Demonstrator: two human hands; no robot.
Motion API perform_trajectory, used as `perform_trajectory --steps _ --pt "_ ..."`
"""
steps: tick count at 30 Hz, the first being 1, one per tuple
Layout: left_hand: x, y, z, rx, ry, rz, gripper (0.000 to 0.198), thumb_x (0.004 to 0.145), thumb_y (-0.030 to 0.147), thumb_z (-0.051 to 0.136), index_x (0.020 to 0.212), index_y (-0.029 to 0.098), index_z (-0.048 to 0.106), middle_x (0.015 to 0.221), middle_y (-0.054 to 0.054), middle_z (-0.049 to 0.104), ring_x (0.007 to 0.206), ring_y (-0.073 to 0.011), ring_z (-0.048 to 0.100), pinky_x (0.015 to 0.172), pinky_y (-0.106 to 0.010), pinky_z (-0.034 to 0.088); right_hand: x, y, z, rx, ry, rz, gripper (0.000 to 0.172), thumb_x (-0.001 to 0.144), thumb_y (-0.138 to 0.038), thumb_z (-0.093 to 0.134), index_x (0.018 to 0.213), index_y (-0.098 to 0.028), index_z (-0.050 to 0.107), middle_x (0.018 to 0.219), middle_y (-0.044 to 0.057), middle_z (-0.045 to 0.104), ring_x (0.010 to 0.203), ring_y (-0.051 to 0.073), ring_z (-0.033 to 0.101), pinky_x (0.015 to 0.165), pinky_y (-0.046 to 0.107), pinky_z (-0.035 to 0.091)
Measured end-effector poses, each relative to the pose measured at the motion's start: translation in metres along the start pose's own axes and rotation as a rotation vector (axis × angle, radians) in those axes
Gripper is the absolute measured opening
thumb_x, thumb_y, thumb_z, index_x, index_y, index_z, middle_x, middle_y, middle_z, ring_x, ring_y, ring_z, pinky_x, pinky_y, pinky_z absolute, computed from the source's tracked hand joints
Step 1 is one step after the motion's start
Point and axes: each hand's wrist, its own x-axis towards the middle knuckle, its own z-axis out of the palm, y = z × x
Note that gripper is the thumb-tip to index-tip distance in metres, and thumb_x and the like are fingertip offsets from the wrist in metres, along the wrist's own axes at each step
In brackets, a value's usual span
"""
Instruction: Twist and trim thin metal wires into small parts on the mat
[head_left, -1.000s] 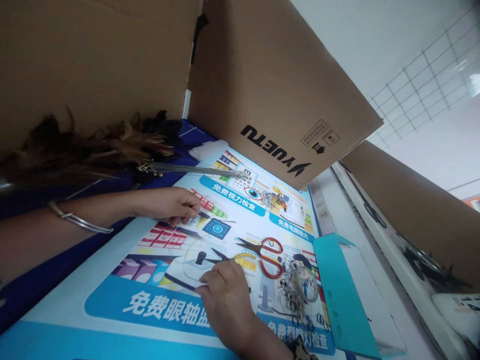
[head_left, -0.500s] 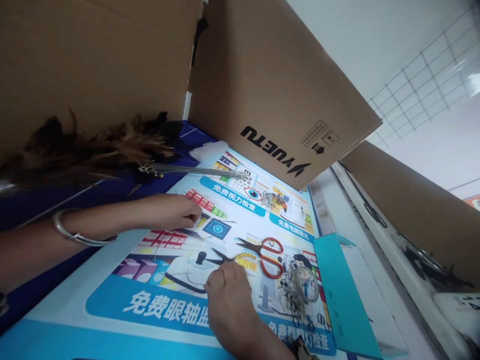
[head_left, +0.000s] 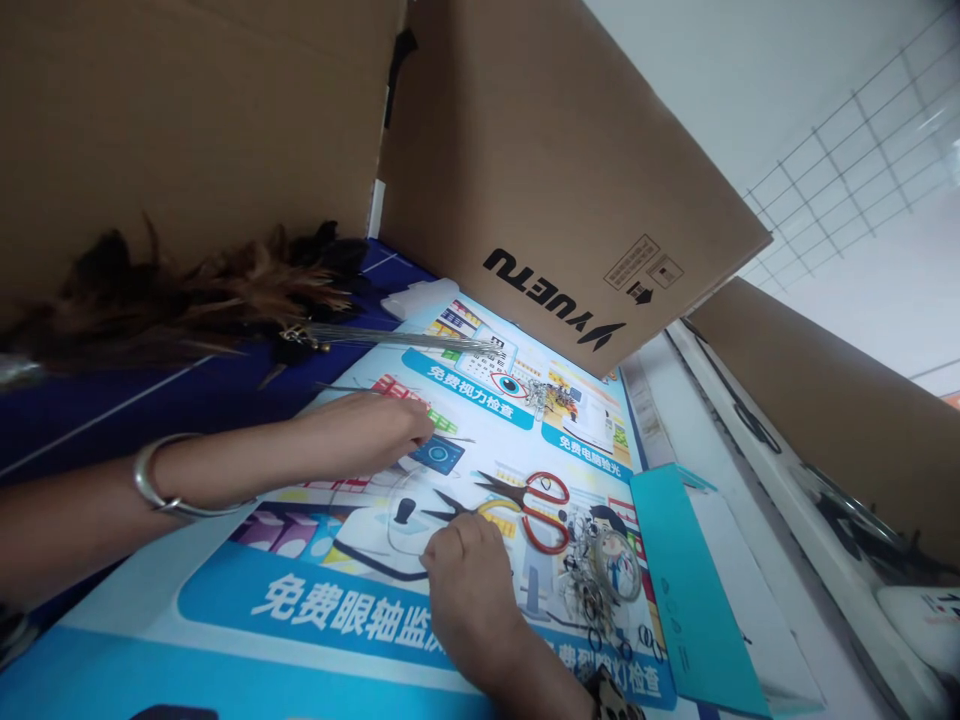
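Observation:
My left hand (head_left: 386, 430) is closed, palm down, over the printed sheet (head_left: 405, 660); what its fingers hold, if anything, is hidden. A thin dark strand (head_left: 341, 387) shows just behind it, and I cannot tell whether the hand holds it. Nearer to me, my right hand (head_left: 476, 600) is closed around a pair of yellow-handled pliers (head_left: 451, 507), whose dark pointed jaws are spread apart. Beyond that hand lie red-handled scissors (head_left: 546, 512). To their right are a pile of small metal rings and findings (head_left: 592, 575) and a coil of wire (head_left: 619, 565).
A bundle of thin metal wires (head_left: 405, 338) lies by brown feathers (head_left: 195, 285) on the blue surface (head_left: 90, 400). A small metal pile (head_left: 538, 395) is further back. Large cardboard walls (head_left: 555, 190) enclose the far side; a teal box flap (head_left: 697, 590) stands at right.
My left hand has moved right and slightly forward, and the thin strand now shows behind it. My right hand has shifted slightly right with the pliers. The view has moved a little.

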Motion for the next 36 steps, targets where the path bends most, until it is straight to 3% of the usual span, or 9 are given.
perform_trajectory --steps 10,17,22,25,32,36 --pt "-0.002 0.016 0.002 0.137 -0.177 -0.057 0.019 0.088 0.026 0.057 0.078 0.021 0.073 0.087 -0.010 0.077 0.075 -0.0265 0.069 0.060 -0.030 0.038 0.001 0.001 -0.005 0.034 -0.006 -0.009 0.009 0.091 -0.011 0.064 0.088 -0.018 0.059 0.089 0.008 0.063 0.082 0.025 0.056 0.075 0.040 0.047" --pt "-0.003 0.033 0.018 0.264 -0.147 -0.101 0.026 0.093 0.021 0.050 0.088 0.017 0.075 0.095 -0.017 0.077 0.079 -0.0321 0.074 0.064 -0.036 0.048 0.000 0.000 -0.007 0.069 -0.011 0.011 0.006 0.092 -0.014 0.064 0.090 -0.018 0.060 0.092 0.009 0.064 0.085 0.026 0.057 0.076 0.040 0.047" --pt "-0.005 0.039 0.031 0.253 -0.104 -0.098 0.027 0.084 0.005 0.050 0.090 0.013 0.074 0.093 -0.020 0.076 0.077 -0.0321 0.073 0.063 -0.037 0.050 0.000 0.000 -0.007 0.058 -0.024 0.015 0.004 0.093 -0.015 0.063 0.090 -0.017 0.062 0.091 0.008 0.064 0.085 0.025 0.057 0.076 0.039 0.047" --pt "-0.005 0.035 0.033 0.230 -0.097 -0.121 0.022 0.082 0.008 0.052 0.088 0.013 0.073 0.089 -0.019 0.076 0.074 -0.0307 0.072 0.061 -0.035 0.048 0.001 0.000 -0.006 0.050 -0.044 0.016 0.004 0.093 -0.017 0.063 0.089 -0.017 0.063 0.089 0.009 0.064 0.084 0.026 0.057 0.074 0.039 0.046" --pt "0.001 0.017 0.014 0.159 -0.102 -0.183 0.018 0.092 0.027 0.048 0.091 0.019 0.064 0.072 -0.011 0.073 0.059 -0.0258 0.066 0.048 -0.031 0.028 0.002 0.001 -0.009 0.182 0.011 0.065 0.005 0.093 -0.017 0.064 0.088 -0.019 0.064 0.089 0.006 0.066 0.086 0.023 0.060 0.077 0.037 0.048" --pt "0.004 0.010 -0.002 0.025 -0.029 -0.169 0.016 0.094 0.031 0.042 0.089 0.022 0.054 0.064 -0.003 0.061 0.052 -0.0206 0.055 0.050 -0.030 0.027 0.002 0.002 -0.017 0.421 0.118 0.201 0.008 0.091 -0.015 0.064 0.098 -0.020 0.065 0.095 0.005 0.069 0.092 0.020 0.064 0.081 0.033 0.052"
